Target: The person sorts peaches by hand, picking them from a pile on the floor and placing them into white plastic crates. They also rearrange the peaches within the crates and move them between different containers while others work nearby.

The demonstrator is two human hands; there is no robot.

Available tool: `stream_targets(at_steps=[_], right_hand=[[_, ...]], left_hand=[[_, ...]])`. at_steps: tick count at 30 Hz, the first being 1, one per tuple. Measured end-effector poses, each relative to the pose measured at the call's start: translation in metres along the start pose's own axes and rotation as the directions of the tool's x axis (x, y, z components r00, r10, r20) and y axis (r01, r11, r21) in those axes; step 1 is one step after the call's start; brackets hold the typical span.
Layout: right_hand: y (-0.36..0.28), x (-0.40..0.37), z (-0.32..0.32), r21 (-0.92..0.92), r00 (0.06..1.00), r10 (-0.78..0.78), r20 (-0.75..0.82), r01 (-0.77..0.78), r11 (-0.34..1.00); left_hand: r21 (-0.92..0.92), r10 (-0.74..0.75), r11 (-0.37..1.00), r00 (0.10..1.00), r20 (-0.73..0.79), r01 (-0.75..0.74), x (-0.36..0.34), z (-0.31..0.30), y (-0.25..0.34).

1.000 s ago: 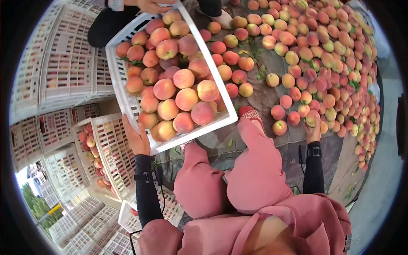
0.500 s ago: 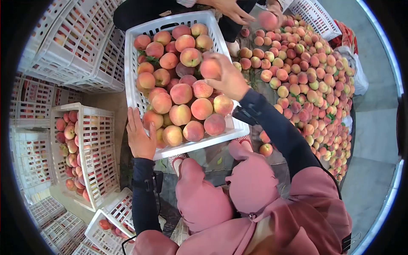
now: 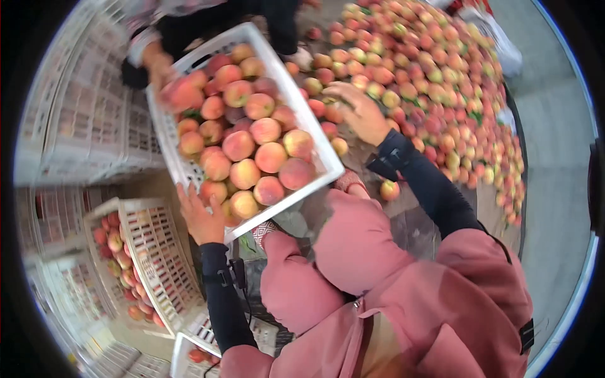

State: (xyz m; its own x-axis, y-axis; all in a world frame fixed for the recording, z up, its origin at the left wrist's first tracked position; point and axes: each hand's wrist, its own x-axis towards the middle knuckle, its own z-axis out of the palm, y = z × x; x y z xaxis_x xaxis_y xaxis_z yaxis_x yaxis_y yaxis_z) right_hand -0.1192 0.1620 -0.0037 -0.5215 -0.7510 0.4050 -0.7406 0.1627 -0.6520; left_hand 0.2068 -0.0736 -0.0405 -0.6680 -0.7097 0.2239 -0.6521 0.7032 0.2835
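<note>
A white plastic crate [image 3: 328, 178] full of peaches stands tilted across the view in front of my knees. My left hand [image 3: 203, 217] rests on its near left corner, fingers spread along the rim. Right of the crate, my right hand [image 3: 360, 114] is over the edge of a large heap of peaches [image 3: 435, 82] on the ground. Its fingers are apart and slightly bent, with loose peaches [image 3: 333, 113] just by the fingertips; no peach shows in its grip. At the crate's far left end, another person's hand [image 3: 161, 69] is beside a blurred peach [image 3: 183, 94].
A second crate [image 3: 161, 252] with peaches stands to my left, and part of another crate [image 3: 183, 353] shows below it. Stacked white crates [image 3: 94, 120] line the left side. A single peach [image 3: 389, 190] lies near my right foot. A white sack [image 3: 495, 41] is behind the heap.
My right hand has gone from the crate, where it held a peach, rightward to the heap. The other person's hand has come to the crate's far left end. The view has turned.
</note>
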Motion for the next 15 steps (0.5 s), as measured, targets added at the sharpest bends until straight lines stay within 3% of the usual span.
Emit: stream_targets(at_steps=[2, 3, 4, 5, 7, 8, 9, 11, 15], right_hand=[[0.054, -0.066, -0.041, -0.080, 0.981, 0.160, -0.110, -0.170, 0.982], [0.083, -0.111, -0.061, -0.055, 0.928, 0.319, -0.194, -0.335, 0.941], [0.097, -0.161, -0.080, -0.018, 0.841, 0.467, -0.272, -0.489, 0.872], [0.089, -0.204, -0.098, 0.191, 0.662, 0.678, -0.320, -0.656, 0.731], [0.097, -0.306, -0.113, -0.026, 0.552, 0.647, -0.526, -0.771, 0.636], [0.100, -0.354, -0.113, 0.265, 0.308, 0.849, -0.428, -0.856, 0.444], [0.107, -0.396, -0.102, 0.559, 0.036, 0.955, -0.295, -0.804, 0.204], [0.087, -0.422, -0.076, 0.567, -0.074, 0.969, -0.235, -0.820, 0.075], [0.110, -0.396, -0.025, 0.358, 0.266, 0.906, -0.331, -0.853, 0.381]], left_hand=[[0.048, 0.070, 0.996, 0.997, -0.034, -0.069, -0.001, 0.007, -0.008], [0.105, 0.145, 0.985, 0.989, -0.041, -0.140, 0.001, 0.012, -0.018], [0.117, 0.152, 0.982, 0.988, -0.023, -0.148, 0.003, 0.013, -0.020], [0.082, 0.196, 0.978, 0.979, -0.048, -0.192, 0.002, 0.018, -0.027], [0.010, 0.127, 0.992, 0.992, -0.008, -0.127, 0.002, 0.010, -0.015], [0.038, 0.125, 0.991, 0.992, 0.012, -0.126, 0.003, 0.010, -0.017], [0.040, 0.125, 0.991, 0.992, 0.014, -0.126, 0.002, 0.010, -0.017], [0.051, 0.144, 0.988, 0.989, 0.022, -0.145, 0.002, 0.010, -0.017], [0.106, 0.100, 0.989, 0.994, 0.047, -0.105, 0.001, 0.008, -0.010]])
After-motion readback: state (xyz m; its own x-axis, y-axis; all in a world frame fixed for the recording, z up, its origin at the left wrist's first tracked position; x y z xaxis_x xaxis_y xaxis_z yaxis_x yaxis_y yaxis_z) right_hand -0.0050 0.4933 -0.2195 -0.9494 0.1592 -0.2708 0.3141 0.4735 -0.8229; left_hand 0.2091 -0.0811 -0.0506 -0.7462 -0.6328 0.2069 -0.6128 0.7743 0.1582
